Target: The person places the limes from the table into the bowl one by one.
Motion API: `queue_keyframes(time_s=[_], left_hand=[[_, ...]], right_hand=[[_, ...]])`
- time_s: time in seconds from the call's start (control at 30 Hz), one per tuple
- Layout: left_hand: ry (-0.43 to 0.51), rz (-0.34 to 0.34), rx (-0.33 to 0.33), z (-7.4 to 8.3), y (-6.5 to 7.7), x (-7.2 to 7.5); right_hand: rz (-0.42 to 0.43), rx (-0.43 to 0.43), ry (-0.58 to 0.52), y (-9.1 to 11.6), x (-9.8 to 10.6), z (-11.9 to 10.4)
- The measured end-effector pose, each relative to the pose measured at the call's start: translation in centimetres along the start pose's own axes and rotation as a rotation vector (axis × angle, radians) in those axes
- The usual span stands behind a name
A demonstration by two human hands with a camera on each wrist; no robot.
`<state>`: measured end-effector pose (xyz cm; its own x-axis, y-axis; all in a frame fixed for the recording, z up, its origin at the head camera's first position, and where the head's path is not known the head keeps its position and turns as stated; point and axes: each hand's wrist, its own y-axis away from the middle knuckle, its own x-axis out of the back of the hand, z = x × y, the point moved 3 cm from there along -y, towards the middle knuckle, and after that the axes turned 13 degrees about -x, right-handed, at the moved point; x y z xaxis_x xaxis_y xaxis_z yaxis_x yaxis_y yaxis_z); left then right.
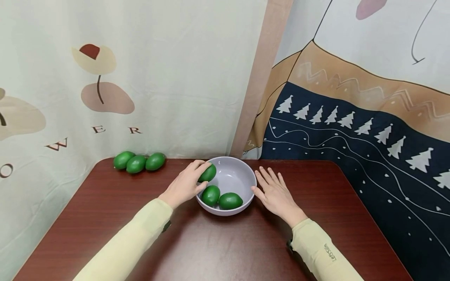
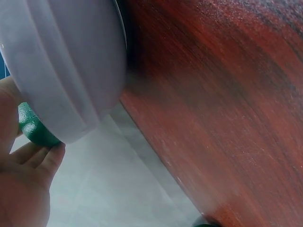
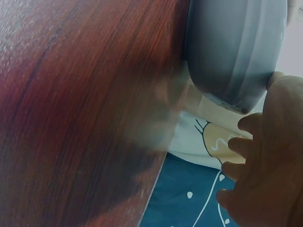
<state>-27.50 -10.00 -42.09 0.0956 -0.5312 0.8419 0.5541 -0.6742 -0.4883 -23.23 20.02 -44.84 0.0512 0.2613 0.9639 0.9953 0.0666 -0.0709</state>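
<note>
In the head view my left hand [image 1: 186, 182] grips a green lime [image 1: 209, 174] at the left rim of a pale lilac bowl [image 1: 234, 177]. Two more limes lie inside toward the near side, one on the left [image 1: 211, 196] and another lime [image 1: 230, 201] beside it. The left wrist view shows the held lime [image 2: 34, 126] between thumb and fingers, partly hidden behind the bowl's wall [image 2: 71, 61]. Fingers spread, my right hand [image 1: 277, 194] is by the bowl's right side, its thumb at the rim; the right wrist view shows this hand [image 3: 272, 156] from below the bowl's edge.
Three more limes [image 1: 136, 164] sit close together at the back left corner of the dark red wooden table [image 1: 218, 249]. Behind the table hang a pale curtain [image 1: 183, 78] and a patterned cloth [image 1: 316, 132] with trees.
</note>
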Motion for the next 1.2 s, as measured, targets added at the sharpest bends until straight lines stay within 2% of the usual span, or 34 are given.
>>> queue_keyframes(time_s=[0.23, 0.63, 1.0, 1.2], left_hand=[[-0.041, -0.020, -0.051, 0.1, -0.2, 0.0], [-0.086, -0.082, -0.091, 0.1, -0.7, -0.5], [-0.123, -0.187, -0.093, 0.6, -1.5, -0.7], [-0.143, -0.219, -0.095, 0.7, -1.7, -0.8]], right_hand=[[0.002, 0.000, -0.001, 0.1, 0.0, 0.0], [-0.008, -0.003, -0.009, 0.0, 0.0, 0.0], [-0.008, -0.001, -0.006, 0.0, 0.0, -0.1], [-0.015, -0.002, -0.009, 0.0, 0.1, -0.2]])
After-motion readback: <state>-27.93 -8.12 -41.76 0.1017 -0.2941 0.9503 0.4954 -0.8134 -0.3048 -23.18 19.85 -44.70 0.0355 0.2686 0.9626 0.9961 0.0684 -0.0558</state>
